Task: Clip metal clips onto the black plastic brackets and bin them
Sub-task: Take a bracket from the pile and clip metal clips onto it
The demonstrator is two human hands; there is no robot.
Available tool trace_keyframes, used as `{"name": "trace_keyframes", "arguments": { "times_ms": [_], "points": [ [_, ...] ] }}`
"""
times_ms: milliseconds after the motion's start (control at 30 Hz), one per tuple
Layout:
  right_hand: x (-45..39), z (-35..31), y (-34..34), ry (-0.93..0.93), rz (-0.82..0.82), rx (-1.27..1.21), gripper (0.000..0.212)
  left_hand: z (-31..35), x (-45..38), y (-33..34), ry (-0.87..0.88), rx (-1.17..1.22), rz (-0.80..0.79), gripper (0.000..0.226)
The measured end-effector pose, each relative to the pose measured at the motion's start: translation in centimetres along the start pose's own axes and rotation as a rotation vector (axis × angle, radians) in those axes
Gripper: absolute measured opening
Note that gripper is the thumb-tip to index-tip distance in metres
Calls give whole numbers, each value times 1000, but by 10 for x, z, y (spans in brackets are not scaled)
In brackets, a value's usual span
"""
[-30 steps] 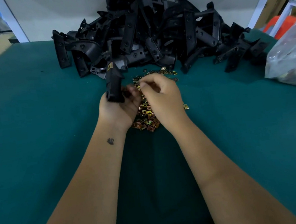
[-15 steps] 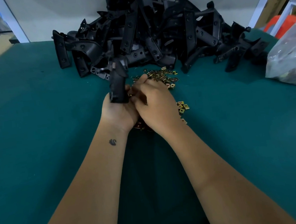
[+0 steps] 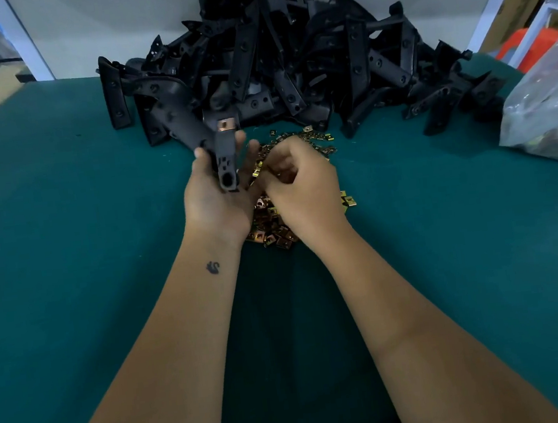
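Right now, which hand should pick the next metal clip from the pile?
Right. The right hand is already curled over the loose clips, while the left hand holds the bracket, which already carries one clip.

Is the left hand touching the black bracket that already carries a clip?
Touching. The head view shows the left hand gripping the black bracket, thumb and fingers around it, with the copper clip on its far end.

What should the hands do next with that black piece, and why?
Probably the right hand should pick one clip from the clip pile under it. The bracket that the left hand holds already has a clip at its far end, but the near end looks bare.
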State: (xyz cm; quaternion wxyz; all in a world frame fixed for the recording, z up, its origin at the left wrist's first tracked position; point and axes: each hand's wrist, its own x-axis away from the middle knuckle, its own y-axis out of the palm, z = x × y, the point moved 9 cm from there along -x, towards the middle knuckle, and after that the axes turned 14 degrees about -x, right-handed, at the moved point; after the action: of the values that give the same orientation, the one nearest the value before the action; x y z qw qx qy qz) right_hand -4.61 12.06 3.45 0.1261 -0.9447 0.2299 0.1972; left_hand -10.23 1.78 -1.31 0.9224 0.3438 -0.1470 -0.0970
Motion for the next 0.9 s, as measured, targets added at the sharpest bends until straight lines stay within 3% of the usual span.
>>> {"name": "trace_keyframes", "arguments": {
  "times_ms": [267, 433, 667, 900],
  "points": [
    [-3, 17, -6, 206, 40, -284, 14, 1, -9, -15, 29, 118, 150, 44],
    [-3, 23, -16, 291, 103, -466, 10, 0, -10, -21, 34, 108, 159, 6],
    [-1, 33, -14, 470, 134, -784, 10, -4, -8, -11, 36, -77, 63, 19],
    [-4, 31, -13, 422, 128, -814, 12, -6, -8, 0, 35, -96, -41, 21]
  ]
}}
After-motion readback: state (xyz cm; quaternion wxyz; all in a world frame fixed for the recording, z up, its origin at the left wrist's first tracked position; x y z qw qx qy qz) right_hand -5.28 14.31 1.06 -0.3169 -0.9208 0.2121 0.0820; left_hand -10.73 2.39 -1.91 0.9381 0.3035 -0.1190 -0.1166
